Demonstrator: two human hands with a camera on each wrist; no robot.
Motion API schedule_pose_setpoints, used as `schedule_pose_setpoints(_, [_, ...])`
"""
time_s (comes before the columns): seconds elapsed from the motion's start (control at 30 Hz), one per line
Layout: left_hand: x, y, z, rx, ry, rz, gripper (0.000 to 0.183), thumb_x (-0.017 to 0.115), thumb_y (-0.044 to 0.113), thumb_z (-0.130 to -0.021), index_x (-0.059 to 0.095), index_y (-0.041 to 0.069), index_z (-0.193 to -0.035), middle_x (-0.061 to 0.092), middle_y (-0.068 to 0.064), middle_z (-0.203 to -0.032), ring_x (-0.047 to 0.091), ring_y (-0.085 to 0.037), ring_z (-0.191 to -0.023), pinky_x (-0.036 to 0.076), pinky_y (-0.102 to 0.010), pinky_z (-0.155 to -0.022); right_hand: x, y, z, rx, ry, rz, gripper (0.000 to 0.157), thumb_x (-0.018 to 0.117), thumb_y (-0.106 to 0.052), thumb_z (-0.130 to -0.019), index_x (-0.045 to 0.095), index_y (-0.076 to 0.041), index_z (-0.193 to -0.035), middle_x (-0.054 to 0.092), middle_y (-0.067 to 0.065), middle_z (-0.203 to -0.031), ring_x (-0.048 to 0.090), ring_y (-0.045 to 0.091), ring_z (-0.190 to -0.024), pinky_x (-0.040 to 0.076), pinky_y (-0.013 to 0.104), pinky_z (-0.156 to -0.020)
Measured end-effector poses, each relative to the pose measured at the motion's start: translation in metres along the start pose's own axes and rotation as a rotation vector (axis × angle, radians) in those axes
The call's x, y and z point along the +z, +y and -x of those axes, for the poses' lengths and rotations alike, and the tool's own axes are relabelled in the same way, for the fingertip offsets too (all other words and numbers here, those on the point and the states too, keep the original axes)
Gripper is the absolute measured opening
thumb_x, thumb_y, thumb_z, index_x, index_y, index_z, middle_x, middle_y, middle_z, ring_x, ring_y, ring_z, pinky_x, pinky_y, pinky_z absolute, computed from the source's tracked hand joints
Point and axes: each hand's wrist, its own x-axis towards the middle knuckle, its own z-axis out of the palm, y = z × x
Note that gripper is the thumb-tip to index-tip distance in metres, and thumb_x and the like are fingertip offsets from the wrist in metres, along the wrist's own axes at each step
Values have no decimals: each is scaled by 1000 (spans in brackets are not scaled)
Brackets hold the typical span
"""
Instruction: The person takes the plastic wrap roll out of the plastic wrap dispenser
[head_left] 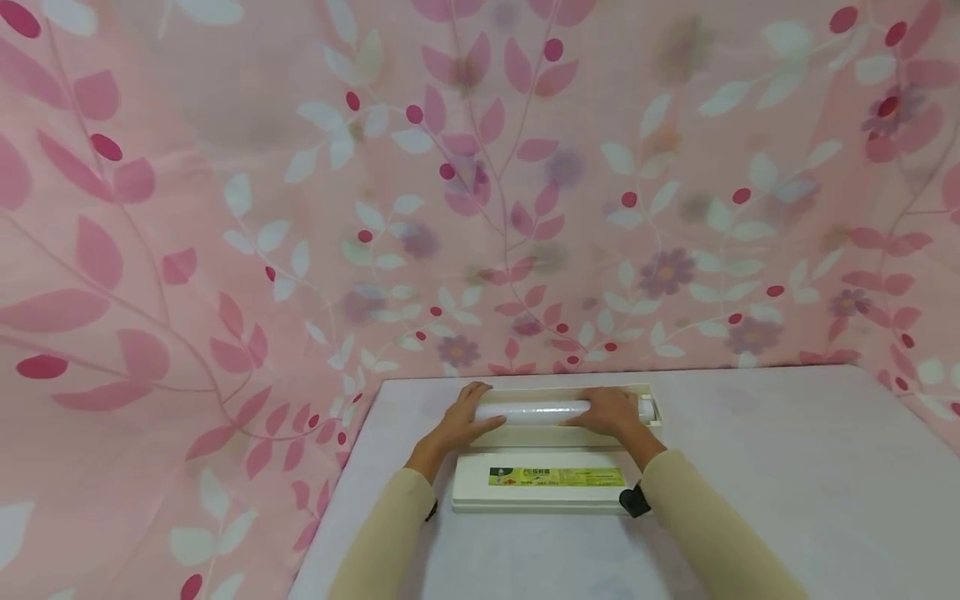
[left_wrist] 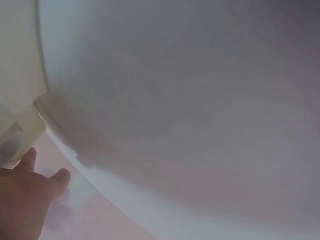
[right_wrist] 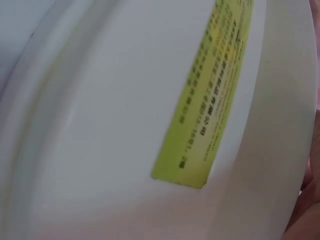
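Observation:
A white roll of plastic wrap [head_left: 528,412] lies lengthwise in a long cream box [head_left: 525,436], its lid folded toward me. At the roll's left end my left hand [head_left: 459,422] holds it, thumb in front and fingers over the back. My right hand [head_left: 611,412] grips the roll near its right end, fingers curled over it. In the left wrist view, fingers [left_wrist: 59,182] show beside the box's end; their contact is unclear. The lid [head_left: 540,498] carries a green-yellow label [head_left: 557,477], seen close in the right wrist view. Only an edge of the right hand [right_wrist: 305,210] appears there.
The box sits near the back edge of a table [head_left: 765,483] covered in pale cloth. Behind and at the left hangs a pink curtain [head_left: 480,250] with leaves and flowers. A dark wrist device [head_left: 634,502] shows below the right sleeve.

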Motion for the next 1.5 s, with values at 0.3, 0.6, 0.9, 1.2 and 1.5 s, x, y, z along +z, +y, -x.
schedule_pose_setpoints(0.3, [6,5,-2,-32,-20,30,74,68,49,-89,38,15,-148,32,-9,-154,46,-32,-131,37,-56,-110,-2,9,7,7,10,-4,64,80,-58,-71,71,-12,-116,72,7,-107,59,30,-97,35,56,-89])
schedule_pose_setpoints(0.6, [2,7,-2,-75,-18,61,77,69,53,-87,38,17,-147,33,-7,-153,48,-30,-124,41,-54,-107,-7,0,13,9,53,-10,71,81,-55,-72,68,-7,-123,72,13,-110,59,36,-102,30,60,-95])
schedule_pose_setpoints(0.9, [4,4,6,-117,-32,110,80,70,55,-86,38,18,-149,29,-8,-156,42,-30,-133,35,-55,-113,-6,-4,15,-2,55,47,75,80,-59,-71,67,-9,-125,70,14,-113,54,37,-100,30,59,-97])
schedule_pose_setpoints(1.2, [2,4,6,-61,-8,105,75,70,51,-87,39,17,-147,32,-11,-153,43,-28,-131,37,-52,-112,-13,-7,14,-32,98,86,71,81,-59,-69,70,-11,-120,71,11,-106,55,35,-99,33,59,-95])
schedule_pose_setpoints(1.5, [1,7,9,-73,11,127,80,71,50,-87,39,9,-148,31,-13,-154,41,-33,-135,36,-55,-112,-18,-9,13,-76,141,109,68,82,-57,-69,71,-11,-117,71,11,-107,53,37,-103,32,59,-96])
